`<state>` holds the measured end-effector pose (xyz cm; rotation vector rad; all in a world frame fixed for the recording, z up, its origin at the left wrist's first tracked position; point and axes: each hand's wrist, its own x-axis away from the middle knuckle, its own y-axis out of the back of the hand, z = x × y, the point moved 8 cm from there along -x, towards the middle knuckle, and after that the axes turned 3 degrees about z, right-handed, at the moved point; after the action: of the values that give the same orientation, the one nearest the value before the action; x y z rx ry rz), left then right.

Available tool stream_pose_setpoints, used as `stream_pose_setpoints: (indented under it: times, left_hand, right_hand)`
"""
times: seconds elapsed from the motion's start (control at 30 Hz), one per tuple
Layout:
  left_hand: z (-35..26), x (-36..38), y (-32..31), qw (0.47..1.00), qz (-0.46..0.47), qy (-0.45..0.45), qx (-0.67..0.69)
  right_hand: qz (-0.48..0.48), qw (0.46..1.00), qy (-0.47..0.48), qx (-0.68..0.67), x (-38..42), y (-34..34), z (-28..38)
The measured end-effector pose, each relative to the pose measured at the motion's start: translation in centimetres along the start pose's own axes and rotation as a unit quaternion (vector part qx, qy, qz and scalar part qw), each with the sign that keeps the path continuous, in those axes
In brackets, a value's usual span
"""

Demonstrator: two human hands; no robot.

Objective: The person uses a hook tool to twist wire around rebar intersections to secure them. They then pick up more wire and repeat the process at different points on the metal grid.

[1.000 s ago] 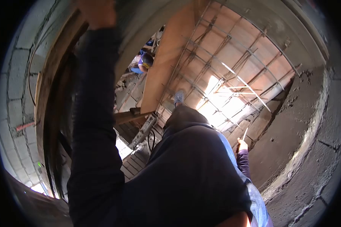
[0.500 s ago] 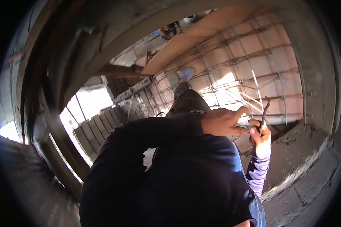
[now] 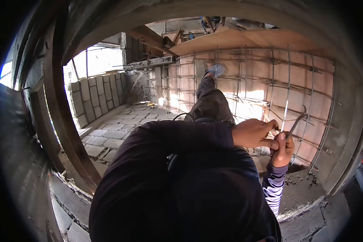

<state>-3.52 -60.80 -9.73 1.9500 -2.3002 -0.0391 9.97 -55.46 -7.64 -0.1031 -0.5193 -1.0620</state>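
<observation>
My right hand [image 3: 282,148], in a striped purple sleeve, is closed around a rebar tying hook [image 3: 297,123]. Its curved metal tip points up and to the right. Close beside it, my left hand [image 3: 254,133] reaches across from the left in a dark sleeve. Its thumb and fingers are pinched together at the right hand's fingers; what is between them is too small to make out. Just beyond both hands, a grid of steel rebar [image 3: 287,92] stands in front of pinkish-orange panels [image 3: 300,76].
My foot in a grey-blue shoe [image 3: 217,70] is stretched out against the rebar. A wooden post [image 3: 64,113] and a block wall [image 3: 94,94] are at left. Blocks [image 3: 113,134] cover the floor below. Another person's legs [image 3: 210,23] show at the top beyond a plywood edge [image 3: 213,42].
My view has swung and levelled, showing more of the block floor. Both hands remain close together, and the hook now leans further to the right.
</observation>
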Motion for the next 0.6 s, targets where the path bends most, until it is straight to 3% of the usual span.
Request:
stream_pose_setpoints:
  times: [0.03, 0.23, 0.33, 0.5, 0.6]
  left_hand:
    - [0.7, 0.1, -0.4, 0.999, 0.030, 0.028, -0.035]
    - [0.5, 0.7, 0.0, 1.000, 0.008, -0.004, -0.009]
    - [0.9, 1.0, 0.2, 0.999, 0.020, 0.029, 0.033]
    - [2.7, 1.4, 0.0, 0.997, -0.020, -0.010, 0.070]
    - [2.7, 1.8, 0.9, 0.992, -0.058, -0.016, 0.111]
  right_hand:
    - [-0.015, 1.000, 0.009, 0.004, -0.2, 0.2, 0.6]
    - [0.012, 0.997, 0.052, 0.050, -0.2, -1.7, 2.4]
    - [-0.061, 0.998, 0.032, -0.011, -0.2, -1.5, 1.0]
    - [0.012, 0.999, 0.043, -0.014, -1.3, -3.1, 0.0]
    - [0.018, 0.992, 0.099, 0.076, -1.6, -4.5, 1.5]
